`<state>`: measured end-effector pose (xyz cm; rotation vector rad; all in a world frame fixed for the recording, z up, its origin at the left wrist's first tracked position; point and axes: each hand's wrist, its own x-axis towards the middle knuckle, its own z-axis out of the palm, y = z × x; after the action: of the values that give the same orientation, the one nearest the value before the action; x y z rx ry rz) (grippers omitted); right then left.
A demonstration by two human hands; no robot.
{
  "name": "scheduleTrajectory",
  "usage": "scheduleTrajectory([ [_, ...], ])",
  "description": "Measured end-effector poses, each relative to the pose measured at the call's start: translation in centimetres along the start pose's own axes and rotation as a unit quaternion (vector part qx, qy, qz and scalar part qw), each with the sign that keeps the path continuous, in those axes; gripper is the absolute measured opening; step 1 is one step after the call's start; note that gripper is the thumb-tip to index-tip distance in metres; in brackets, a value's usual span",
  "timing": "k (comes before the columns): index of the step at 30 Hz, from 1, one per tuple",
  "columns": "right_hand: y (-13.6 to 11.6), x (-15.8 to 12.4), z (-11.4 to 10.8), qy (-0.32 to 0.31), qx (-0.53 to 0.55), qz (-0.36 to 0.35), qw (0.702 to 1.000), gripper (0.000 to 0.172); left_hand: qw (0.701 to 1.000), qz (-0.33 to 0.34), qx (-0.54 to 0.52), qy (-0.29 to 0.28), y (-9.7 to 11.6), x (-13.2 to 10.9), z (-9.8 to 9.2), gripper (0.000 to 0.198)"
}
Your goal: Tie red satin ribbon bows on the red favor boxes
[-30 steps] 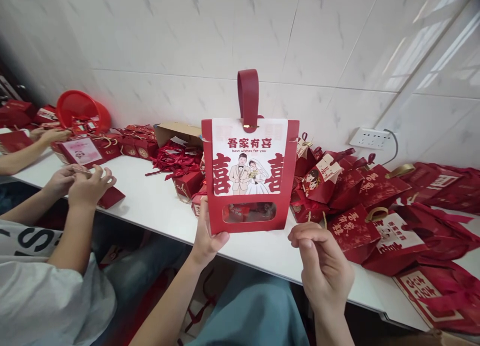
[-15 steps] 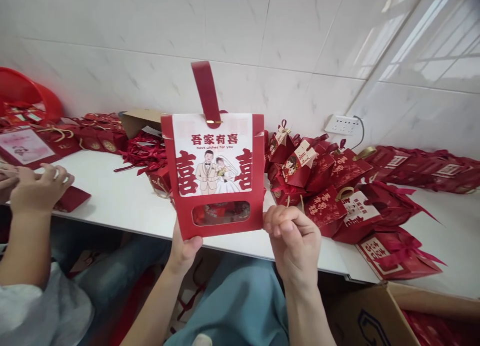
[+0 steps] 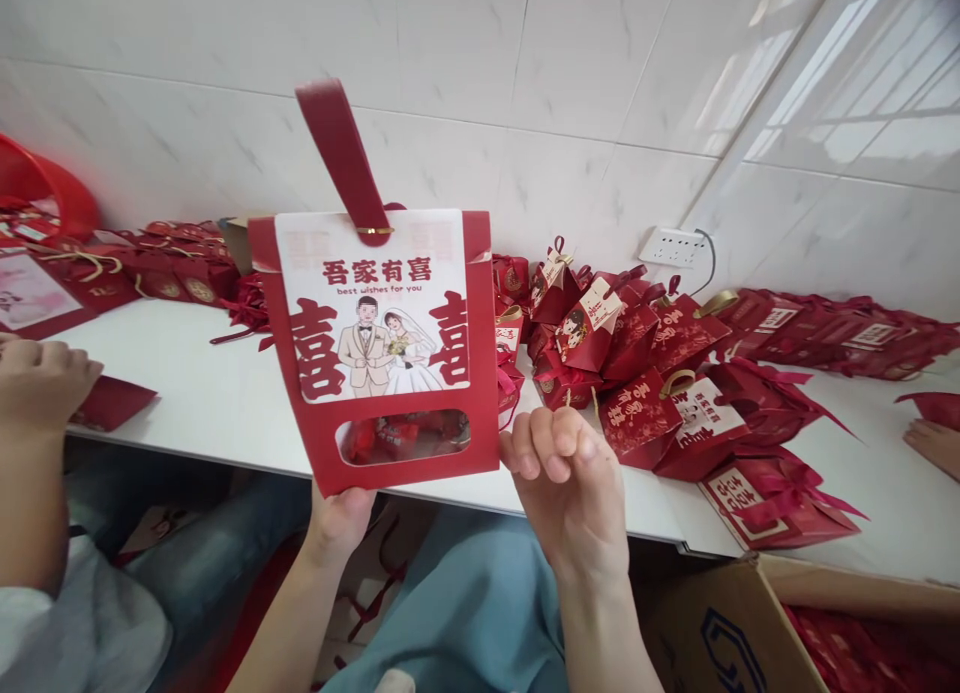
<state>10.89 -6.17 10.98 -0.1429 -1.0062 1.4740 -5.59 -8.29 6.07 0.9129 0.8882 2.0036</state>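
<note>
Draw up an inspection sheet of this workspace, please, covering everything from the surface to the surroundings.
Surface: white table, partly covered by red boxes.
Things in hand: gift box, with a strap on top and red contents behind its window.
Clutter: bucket at far left; open carton at lower right.
Hands: left hand holds the gift box's lower left; right hand, fingers curled, is at its lower right, contact unclear.
Cables: one dark cable at the wall socket.
Surroundings: tiled wall; other people's hands at far left and far right.
</note>
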Motion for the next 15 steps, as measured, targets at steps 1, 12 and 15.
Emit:
scheduleTrajectory([
  [1, -0.04, -0.02, 0.02, -0.006, 0.008, 0.0, 1.0, 0.02, 1.0, 0.001, -0.004, -0.004, 0.07, 0.0, 0.08, 0.079],
  [12, -0.05, -0.15, -0.05, -0.044, 0.046, 0.003, 0.998, 0.022, 0.999, 0.051, -0.011, 0.003, 0.04, 0.08, 0.11, 0.074],
  [15, -0.14, -0.18, 0.07, -0.046, 0.038, 0.007, 0.998, 0.024, 0.999, 0.042, -0.013, 0.006, 0.14, 0.0, 0.15, 0.072],
])
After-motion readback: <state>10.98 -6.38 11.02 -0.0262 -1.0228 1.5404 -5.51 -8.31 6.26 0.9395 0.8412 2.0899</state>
